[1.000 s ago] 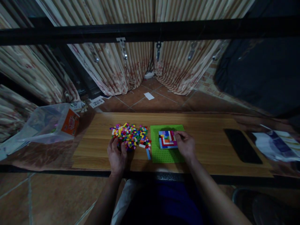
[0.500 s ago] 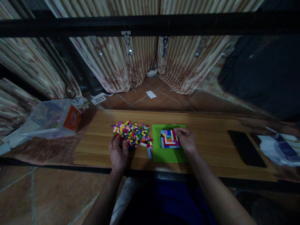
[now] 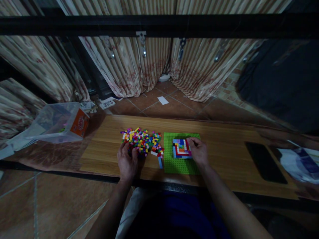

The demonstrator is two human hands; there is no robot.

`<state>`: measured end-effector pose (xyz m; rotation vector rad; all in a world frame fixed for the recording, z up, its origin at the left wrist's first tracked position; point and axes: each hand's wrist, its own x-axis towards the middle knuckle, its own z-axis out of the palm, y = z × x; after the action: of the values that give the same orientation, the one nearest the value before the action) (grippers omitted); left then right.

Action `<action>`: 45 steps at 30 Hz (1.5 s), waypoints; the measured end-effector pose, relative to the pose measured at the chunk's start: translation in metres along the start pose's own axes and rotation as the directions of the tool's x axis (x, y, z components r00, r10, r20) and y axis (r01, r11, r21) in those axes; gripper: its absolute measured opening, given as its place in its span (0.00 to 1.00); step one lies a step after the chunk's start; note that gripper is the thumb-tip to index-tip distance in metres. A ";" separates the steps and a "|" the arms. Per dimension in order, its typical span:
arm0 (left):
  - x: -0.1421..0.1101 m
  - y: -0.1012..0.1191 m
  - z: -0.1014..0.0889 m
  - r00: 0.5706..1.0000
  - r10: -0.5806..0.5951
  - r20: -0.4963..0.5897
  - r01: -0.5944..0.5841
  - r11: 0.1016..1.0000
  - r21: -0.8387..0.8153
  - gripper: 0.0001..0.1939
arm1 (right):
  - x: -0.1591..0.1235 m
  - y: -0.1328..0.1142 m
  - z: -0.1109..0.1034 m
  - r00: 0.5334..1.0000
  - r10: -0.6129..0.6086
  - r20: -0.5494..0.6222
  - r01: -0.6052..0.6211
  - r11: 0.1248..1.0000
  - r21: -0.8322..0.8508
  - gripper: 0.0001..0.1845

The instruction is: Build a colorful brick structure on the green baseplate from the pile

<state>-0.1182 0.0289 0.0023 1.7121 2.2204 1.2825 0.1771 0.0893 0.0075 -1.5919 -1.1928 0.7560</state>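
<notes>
Head view: my hands are well apart over the worktop (image 3: 224, 156). My left hand (image 3: 127, 162) curves over the near-left rim of the pile (image 3: 144, 141), thumb standing off from the fingers; nothing shows gripped between them. The pile is small, hard, glossy bricks, mostly square and oblong, in yellow, red, green, blue, pink and white, heaped toward the worktop's left end. A long pale-blue brick (image 3: 159, 162) lies apart on its near side, lengthwise toward the near edge, and a short white one (image 3: 154, 153) sits just above that.

My right hand (image 3: 198, 152) has thumb and forefinger brought in at the far right corner of the build (image 3: 181, 149); I cannot tell whether a brick is between them. The build is a low, blocky rectangle, red and white strips bent round a multicoloured middle, with light blue along its rim. It sits on the baseplate (image 3: 179, 167), a thin, studded green sheet about midway along the worktop, short of its near edge.

The worktop is smooth brown wood with long grain. A flat black phone (image 3: 266, 162) slants near its right end. Off the far left corner stands a clear plastic tub (image 3: 59, 119) with an orange label. Beyond, striped curtains (image 3: 124, 66) hang in folds to reddish floor tiles (image 3: 149, 108), behind a dark bar (image 3: 159, 26).
</notes>
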 end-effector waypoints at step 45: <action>-0.004 0.001 0.000 1.000 -0.002 -0.020 0.001 0.999 -0.039 0.18 | -0.091 -0.064 0.084 0.769 -0.377 0.516 0.637 0.515 -0.573 0.09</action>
<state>-0.1160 0.0259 0.0012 1.6909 2.1922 1.3396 0.0516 0.0348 0.0333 -1.5716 -2.3178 0.1054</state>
